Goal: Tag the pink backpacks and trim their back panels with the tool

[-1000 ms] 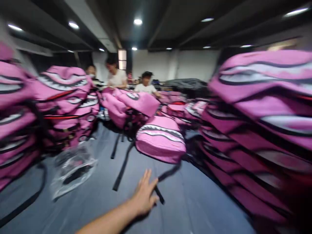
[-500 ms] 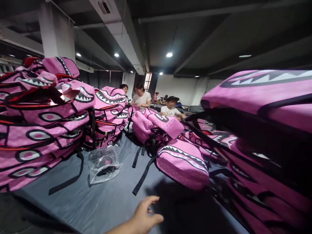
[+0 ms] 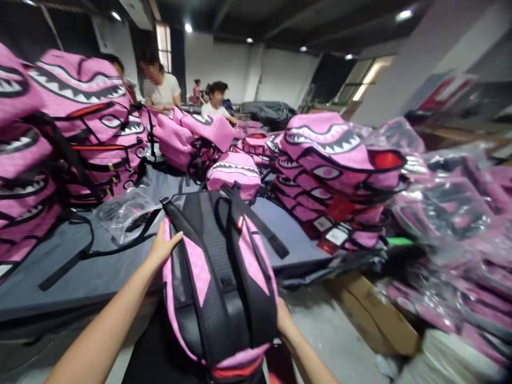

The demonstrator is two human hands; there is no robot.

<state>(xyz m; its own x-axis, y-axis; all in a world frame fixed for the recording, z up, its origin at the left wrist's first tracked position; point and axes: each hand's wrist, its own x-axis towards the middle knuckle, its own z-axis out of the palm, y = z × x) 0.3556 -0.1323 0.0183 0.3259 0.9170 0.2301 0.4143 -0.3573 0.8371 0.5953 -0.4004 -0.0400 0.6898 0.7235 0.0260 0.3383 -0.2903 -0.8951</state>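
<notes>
A pink and black backpack [image 3: 220, 277] is in front of me, its black padded back and shoulder straps facing up. My left hand [image 3: 165, 246] grips its left edge, thumb on the near face and fingers behind. At the lower right edge is my right hand [image 3: 283, 316], pressed against the bag's side, its fingers mostly hidden behind it. A loose black strap [image 3: 262, 226] hangs over the top right of the bag. Just beyond lies another pink backpack [image 3: 234, 173] with a printed toothy mouth, on the grey table [image 3: 160, 184].
Stacks of pink backpacks stand at left [image 3: 92, 120] and right [image 3: 324, 154]. A crumpled clear plastic bag [image 3: 124, 213] lies on the table. Plastic-wrapped bags [image 3: 452, 213] are piled at far right, near a cardboard box [image 3: 374, 312] on the floor. Several people work behind the table.
My view has turned right. My left hand, open and empty before, now holds the backpack's edge. The backpack in front, with its back facing up, has come into view, and my right hand now shows.
</notes>
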